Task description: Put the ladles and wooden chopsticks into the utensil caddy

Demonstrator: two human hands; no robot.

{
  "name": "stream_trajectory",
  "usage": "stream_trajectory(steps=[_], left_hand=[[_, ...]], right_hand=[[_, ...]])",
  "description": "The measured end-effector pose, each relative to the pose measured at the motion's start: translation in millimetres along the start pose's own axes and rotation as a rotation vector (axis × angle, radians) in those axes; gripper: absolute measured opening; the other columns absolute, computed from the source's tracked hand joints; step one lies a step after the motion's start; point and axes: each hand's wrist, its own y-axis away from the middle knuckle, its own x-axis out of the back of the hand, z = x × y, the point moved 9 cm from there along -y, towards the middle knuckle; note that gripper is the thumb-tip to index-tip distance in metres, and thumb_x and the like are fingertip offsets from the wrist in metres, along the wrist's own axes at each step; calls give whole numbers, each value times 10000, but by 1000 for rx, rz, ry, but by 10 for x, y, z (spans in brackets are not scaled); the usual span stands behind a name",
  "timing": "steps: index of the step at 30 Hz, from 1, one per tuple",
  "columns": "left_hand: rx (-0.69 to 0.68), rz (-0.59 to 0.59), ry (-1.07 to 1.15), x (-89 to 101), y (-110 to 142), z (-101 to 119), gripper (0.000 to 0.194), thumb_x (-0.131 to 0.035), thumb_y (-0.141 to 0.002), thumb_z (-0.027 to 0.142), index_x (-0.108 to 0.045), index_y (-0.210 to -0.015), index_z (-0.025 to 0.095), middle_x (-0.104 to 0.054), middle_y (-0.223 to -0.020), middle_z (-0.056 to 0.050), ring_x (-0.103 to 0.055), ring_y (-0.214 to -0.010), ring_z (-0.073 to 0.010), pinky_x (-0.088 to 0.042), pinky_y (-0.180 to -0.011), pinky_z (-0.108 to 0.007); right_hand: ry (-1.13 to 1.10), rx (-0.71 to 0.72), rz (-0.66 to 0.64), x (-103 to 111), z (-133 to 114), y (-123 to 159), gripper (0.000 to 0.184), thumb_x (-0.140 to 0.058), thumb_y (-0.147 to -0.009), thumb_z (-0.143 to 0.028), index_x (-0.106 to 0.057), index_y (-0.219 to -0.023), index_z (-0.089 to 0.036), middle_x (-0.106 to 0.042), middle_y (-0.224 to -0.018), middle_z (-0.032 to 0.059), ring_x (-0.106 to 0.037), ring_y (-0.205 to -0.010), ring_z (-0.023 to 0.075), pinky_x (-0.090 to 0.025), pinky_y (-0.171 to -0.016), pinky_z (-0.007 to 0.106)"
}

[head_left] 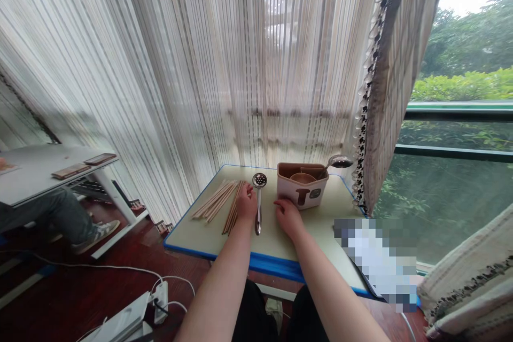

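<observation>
My left hand [246, 204] rests at the right edge of a bundle of dark brown chopsticks [231, 214], its fingers curled together. What is in them, if anything, is hidden. Light wooden chopsticks [214, 201] lie fanned out further left. Just right of that hand, a metal slotted spoon [258, 208] lies with its perforated bowl towards the curtain. My right hand [289, 217] is low over the table in front of a white and brown utensil holder [284, 187], fingers loosely bent and apart, holding nothing visible. A metal ladle [340, 161] leans out of the holder's right side.
The small table [320, 235] has blue taped edges. A pixelated flat object [377, 262] lies at its right corner. Striped curtains [200, 64] hang behind, with a window on the right. Another person's leg [52, 224] shows under a white desk [36, 171]. Cables and a power strip [161, 299] lie lower left.
</observation>
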Motion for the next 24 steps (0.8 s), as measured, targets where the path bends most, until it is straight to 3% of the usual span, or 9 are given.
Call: stream_trajectory(steps=[4,7,10,14,24], left_hand=[[-37,-221,-304,-233,68,21,321,-461,-818,226,-536,-1121,151,-632,-1082,-97,-588,-985,-159,-426,-850,-252],[-65,-298,-378,-312,144,47,240,-567,-739,246,-634,-947,145,-656,-977,-118,-574,-988,-218,-395,-879,-301],[-74,-313,-513,-331,197,71,200,-569,-729,264,-665,-833,122,-647,-945,-152,-544,-1007,-263,-363,-901,-344],[-74,-297,-704,-318,217,102,279,-495,-790,299,-667,-880,100,-629,-975,-167,-525,-1002,-283,-383,-853,-355],[-5,-287,-676,-277,195,59,232,-530,-768,242,-668,-886,98,-641,-943,-175,-577,-955,-277,-435,-789,-332]], right_hand=[[42,75,-87,-70,-118,54,254,-482,-761,-127,-689,-899,-181,-641,-950,73,-557,-935,188,-399,-889,303],[30,23,-62,-62,-63,32,255,-467,-758,-107,-689,-867,-168,-645,-935,74,-563,-927,177,-399,-885,277],[15,-19,-33,-46,17,-6,275,-439,-768,-98,-678,-889,-159,-648,-948,74,-566,-935,167,-399,-881,253],[13,-54,-9,-35,75,-32,273,-415,-822,-172,-660,-938,-140,-653,-969,92,-575,-921,179,-414,-840,259],[15,-29,-29,-58,14,-30,266,-423,-856,-276,-661,-883,-160,-666,-892,93,-588,-829,188,-405,-721,257]])
